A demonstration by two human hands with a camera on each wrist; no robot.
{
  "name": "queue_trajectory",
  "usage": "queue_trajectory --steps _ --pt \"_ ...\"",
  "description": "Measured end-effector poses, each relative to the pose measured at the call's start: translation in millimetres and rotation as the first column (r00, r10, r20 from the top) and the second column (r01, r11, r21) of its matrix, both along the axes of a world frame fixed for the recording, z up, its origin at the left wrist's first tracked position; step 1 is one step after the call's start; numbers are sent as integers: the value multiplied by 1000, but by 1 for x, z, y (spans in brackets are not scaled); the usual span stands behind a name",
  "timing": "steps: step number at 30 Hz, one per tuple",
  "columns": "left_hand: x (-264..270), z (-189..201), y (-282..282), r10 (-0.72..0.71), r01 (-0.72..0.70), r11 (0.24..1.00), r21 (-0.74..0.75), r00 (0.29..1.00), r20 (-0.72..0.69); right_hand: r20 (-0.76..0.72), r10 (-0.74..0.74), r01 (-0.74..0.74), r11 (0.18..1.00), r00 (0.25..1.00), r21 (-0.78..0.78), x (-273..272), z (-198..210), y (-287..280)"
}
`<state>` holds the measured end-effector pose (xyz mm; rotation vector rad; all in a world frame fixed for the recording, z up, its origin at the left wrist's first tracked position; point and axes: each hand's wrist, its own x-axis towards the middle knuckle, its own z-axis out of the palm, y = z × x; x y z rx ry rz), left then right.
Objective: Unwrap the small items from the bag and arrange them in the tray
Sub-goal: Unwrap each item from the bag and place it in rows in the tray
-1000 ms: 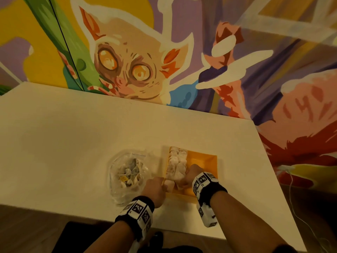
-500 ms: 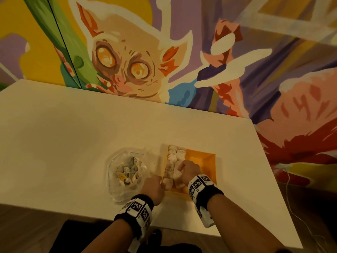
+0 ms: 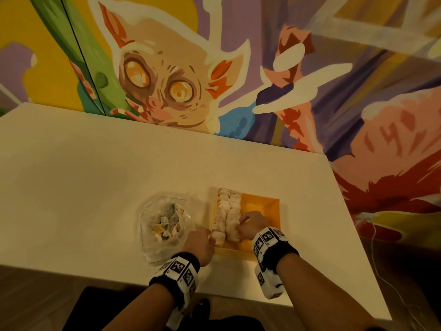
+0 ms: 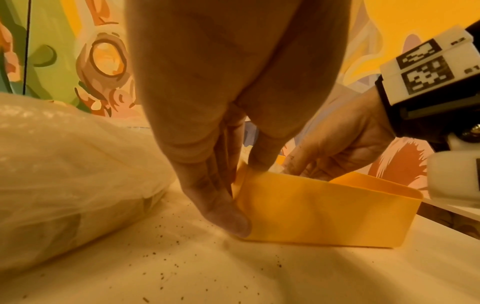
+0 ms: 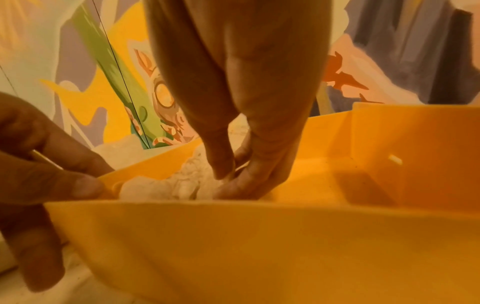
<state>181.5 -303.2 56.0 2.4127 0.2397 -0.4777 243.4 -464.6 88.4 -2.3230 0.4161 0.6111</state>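
Observation:
A yellow tray [image 3: 261, 206] [image 4: 324, 214] [image 5: 233, 246] sits on the white table, with small white items [image 3: 226, 216] [image 5: 176, 185] lined in two rows along its left side. My left hand [image 3: 212, 237] [image 4: 246, 195] pinches the tray's near left corner, thumb on the rim and fingers on the outer wall. My right hand [image 3: 241, 223] [image 5: 228, 181] reaches down inside the tray, its thumb and fingers closing on a white item in the right row. A clear plastic bag [image 3: 164, 225] [image 4: 64, 174] with several wrapped items lies just left of the tray.
The table's near edge [image 3: 119, 275] runs close under my wrists and its right edge [image 3: 358, 235] is near the tray. Dark crumbs [image 4: 168, 257] speckle the table by the bag. A painted wall [image 3: 214, 68] stands behind. A white cable [image 3: 379, 259] trails on the floor at right.
My right hand has moved from the tray's near edge farther in, along the right row of items. The left hand stays at the tray's near left corner.

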Motion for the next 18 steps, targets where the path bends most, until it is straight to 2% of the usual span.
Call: queue_trajectory --steps 8,12,14,18 --pt "-1 0 1 28 -29 999 -32 999 -37 -114 71 -88 984 991 -154 -4 1 -2" --pt "0 0 0 22 -23 999 -28 999 -37 -192 150 -202 935 970 -290 -7 10 -4" --pt "1 0 1 21 -23 999 -28 999 -38 -227 168 -227 936 959 -269 -5 11 -2" --pt "1 3 0 0 0 1000 -30 1000 -16 -228 134 -172 973 964 -156 3 10 6"
